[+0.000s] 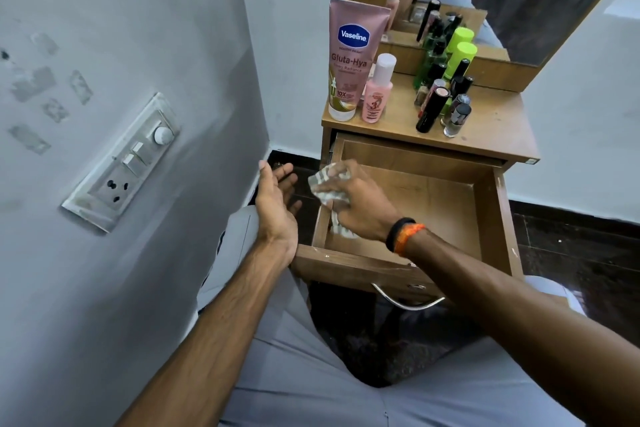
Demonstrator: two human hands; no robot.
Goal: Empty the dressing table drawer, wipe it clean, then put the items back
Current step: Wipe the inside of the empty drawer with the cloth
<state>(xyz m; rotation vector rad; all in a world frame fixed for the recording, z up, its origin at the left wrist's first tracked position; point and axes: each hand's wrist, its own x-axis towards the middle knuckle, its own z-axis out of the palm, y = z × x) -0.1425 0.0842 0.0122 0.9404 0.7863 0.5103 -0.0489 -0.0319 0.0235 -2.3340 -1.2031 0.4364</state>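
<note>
Looks about halfway: drawer (415, 191) is pulled out and emptied, bottles (440, 97) parked on the worktop (491, 125), right hand (353, 201) gripping the cloth (325, 189) mid-wipe at its left wall, left hand (277, 198) open, refilling still to do.

My right hand (360, 203) has a grip on a crumpled cloth (327, 189) at the left wall of the open, bare drawer (436, 204), my left hand (277, 198) hangs open beside it, and bottles (445, 94) and a Vaseline tube (351, 59) stand on the table (495, 128).
</note>
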